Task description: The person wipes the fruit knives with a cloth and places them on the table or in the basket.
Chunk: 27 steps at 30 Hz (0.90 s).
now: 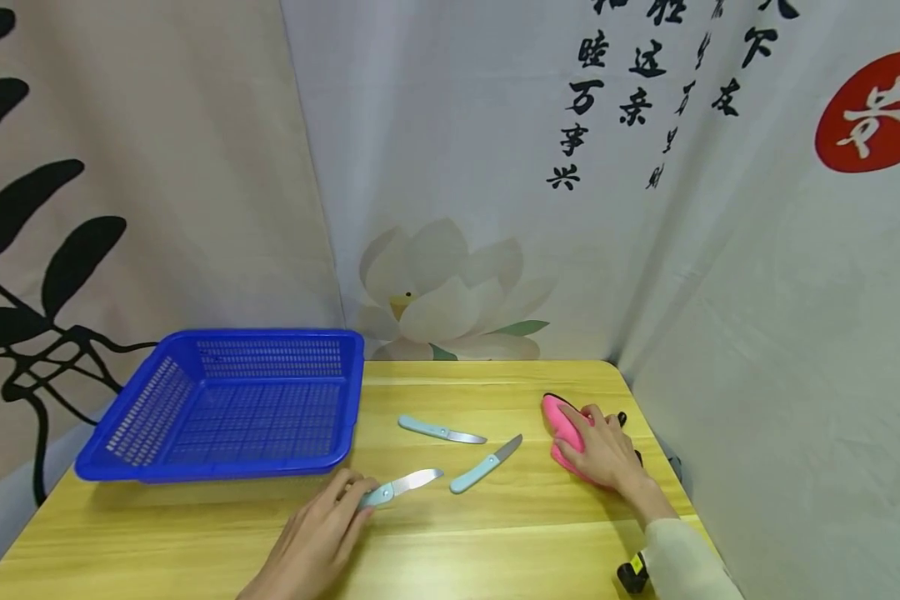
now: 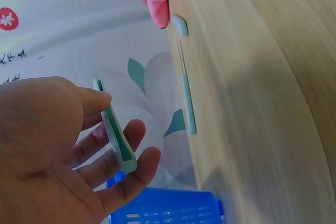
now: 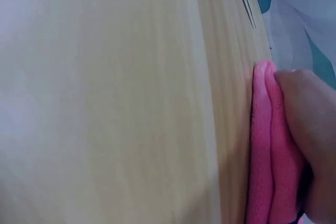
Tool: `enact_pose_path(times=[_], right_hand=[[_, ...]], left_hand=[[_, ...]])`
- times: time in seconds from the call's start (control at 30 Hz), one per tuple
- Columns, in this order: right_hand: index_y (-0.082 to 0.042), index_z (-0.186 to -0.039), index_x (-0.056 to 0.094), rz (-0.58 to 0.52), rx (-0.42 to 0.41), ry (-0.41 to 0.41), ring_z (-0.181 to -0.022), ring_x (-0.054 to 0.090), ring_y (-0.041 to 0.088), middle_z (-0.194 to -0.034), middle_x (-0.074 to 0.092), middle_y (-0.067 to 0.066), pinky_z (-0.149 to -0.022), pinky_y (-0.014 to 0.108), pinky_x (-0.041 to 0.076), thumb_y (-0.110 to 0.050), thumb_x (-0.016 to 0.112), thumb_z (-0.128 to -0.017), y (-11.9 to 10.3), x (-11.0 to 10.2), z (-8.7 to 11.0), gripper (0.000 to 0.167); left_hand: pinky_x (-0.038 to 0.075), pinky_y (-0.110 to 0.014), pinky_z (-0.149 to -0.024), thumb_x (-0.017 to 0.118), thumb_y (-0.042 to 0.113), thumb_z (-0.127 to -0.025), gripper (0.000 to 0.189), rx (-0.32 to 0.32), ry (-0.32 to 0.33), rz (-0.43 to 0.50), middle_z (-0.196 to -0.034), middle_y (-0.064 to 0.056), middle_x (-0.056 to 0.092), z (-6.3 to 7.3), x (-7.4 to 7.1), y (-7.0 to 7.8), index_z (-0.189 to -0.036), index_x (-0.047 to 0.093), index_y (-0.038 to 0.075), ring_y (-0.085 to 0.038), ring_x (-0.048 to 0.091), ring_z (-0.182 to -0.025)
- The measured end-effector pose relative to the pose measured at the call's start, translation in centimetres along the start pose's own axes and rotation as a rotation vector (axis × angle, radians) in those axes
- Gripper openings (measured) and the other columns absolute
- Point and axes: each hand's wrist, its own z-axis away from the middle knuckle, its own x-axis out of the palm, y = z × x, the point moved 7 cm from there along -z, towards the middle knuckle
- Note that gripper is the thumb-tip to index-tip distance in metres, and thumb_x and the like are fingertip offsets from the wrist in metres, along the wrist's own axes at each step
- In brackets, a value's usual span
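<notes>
My left hand (image 1: 318, 533) holds a folding knife (image 1: 401, 486) by its light blue handle, blade out and pointing right, at the table's front. In the left wrist view, the thumb and fingers pinch the handle, whose slotted side shows. Two similar knives lie open on the table: one farther back (image 1: 441, 430), the other slanting (image 1: 486, 465) to the right of the held one. At the right, my right hand (image 1: 607, 450) grips a folded pink cloth (image 1: 565, 425) with a dark edge, resting on the table. The right wrist view shows the cloth's thick layers (image 3: 262, 145) under the thumb.
A blue plastic basket (image 1: 221, 475) with mesh walls stands at the table's back left. The wooden table (image 1: 495, 542) meets printed curtains (image 1: 457, 125) at the back and right. A black object with a yellow patch (image 1: 632, 575) lies beside the right sleeve (image 1: 682, 558).
</notes>
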Motion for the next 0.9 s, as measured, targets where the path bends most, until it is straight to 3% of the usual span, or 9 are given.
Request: enact_pose_path(times=[0.3,0.5,0.63,0.77,0.9], right_hand=[[-0.014,-0.157,0.066,-0.017,-0.016,0.089,-0.082,0.065,0.029,-0.13,0.07,0.021,-0.068,0.045,0.056,-0.026,0.079,-0.101,-0.8,-1.1,1.4,0.059],[-0.01,-0.152,0.068,-0.106,-0.029,0.189,-0.088,0.066,0.024,-0.127,0.073,0.016,-0.075,0.044,0.057,-0.022,0.08,-0.099,-2.4,-2.9,3.5,0.056],[-0.01,-0.149,0.069,-0.148,-0.099,0.344,-0.092,0.069,0.025,-0.124,0.075,0.014,-0.073,0.044,0.059,-0.018,0.082,-0.095,-5.5,-5.7,4.9,0.056],[-0.008,-0.141,0.072,-0.182,-0.244,0.512,-0.085,0.067,0.02,-0.118,0.075,0.015,-0.064,0.035,0.056,-0.013,0.085,-0.088,-9.8,-8.7,5.9,0.055],[-0.007,-0.138,0.074,-0.203,-0.377,0.615,-0.086,0.068,0.023,-0.12,0.073,0.019,-0.061,0.032,0.058,-0.01,0.087,-0.083,-14.2,-10.9,6.8,0.056]], left_hand=[[0.052,-0.02,-0.064,0.083,0.003,-0.1,0.03,-0.033,0.036,0.062,-0.109,0.008,0.065,-0.5,-0.5,0.1,-0.127,0.073,0.013,0.006,0.049,-0.083],[0.055,-0.02,-0.068,0.079,-0.001,-0.102,0.03,-0.073,0.041,0.141,-0.104,0.01,0.067,-0.9,-0.9,0.0,-0.13,0.073,0.011,0.005,0.052,-0.084],[0.059,-0.024,-0.073,0.079,-0.004,-0.101,0.032,-0.07,0.097,0.228,-0.104,0.01,0.07,-1.6,-1.2,0.2,-0.128,0.073,0.01,0.004,0.057,-0.089],[0.056,-0.024,-0.072,0.08,-0.006,-0.099,0.036,-0.055,0.165,0.286,-0.102,0.008,0.072,-2.2,-1.6,0.6,-0.133,0.074,0.005,0.004,0.056,-0.088],[0.053,-0.023,-0.07,0.08,-0.003,-0.101,0.032,-0.082,0.169,0.32,-0.1,0.01,0.07,-2.9,-1.7,1.1,-0.131,0.076,0.006,0.003,0.055,-0.086]])
